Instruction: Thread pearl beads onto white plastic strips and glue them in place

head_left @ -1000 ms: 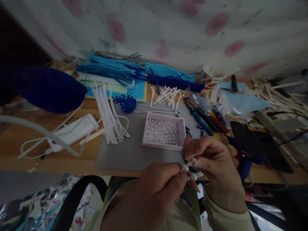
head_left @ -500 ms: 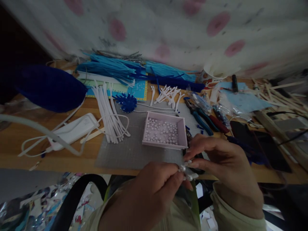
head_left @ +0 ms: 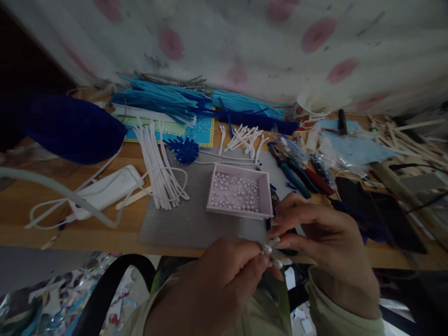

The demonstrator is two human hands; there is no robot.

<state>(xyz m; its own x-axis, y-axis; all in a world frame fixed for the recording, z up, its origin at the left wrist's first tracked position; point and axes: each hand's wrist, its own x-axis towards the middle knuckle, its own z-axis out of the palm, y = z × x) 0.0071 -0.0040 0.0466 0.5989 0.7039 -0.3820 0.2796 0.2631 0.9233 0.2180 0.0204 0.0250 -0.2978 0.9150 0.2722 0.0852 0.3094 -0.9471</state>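
My left hand (head_left: pixel 224 275) is closed, thumb against fingers, on a small cluster of white pearl-tipped stems (head_left: pixel 268 249) in front of the mat's near edge. My right hand (head_left: pixel 318 233) pinches at the upper right of the same cluster with thumb and forefinger. Most of the stems is hidden by my fingers. Just beyond my hands stands a pale pink box (head_left: pixel 241 213) holding many loose pearl beads (head_left: pixel 235 191). Behind it lie several white pearl-tipped stems (head_left: pixel 245 139) and a strand of silvery beads (head_left: pixel 227 156).
A grey cutting mat (head_left: pixel 182 228) covers the table's middle. White pipe cleaners (head_left: pixel 163 172), a blue spiky flower (head_left: pixel 185 150) and a white power bank (head_left: pixel 105 191) lie left. Pliers (head_left: pixel 292 172) and a dark phone (head_left: pixel 395 219) are at right. Blue pipe cleaners (head_left: pixel 161 100) lie behind.
Both hands stay close together at the cluster. The right hand's fingers have shifted slightly, and the cluster has turned a little. The items on the table have not moved.
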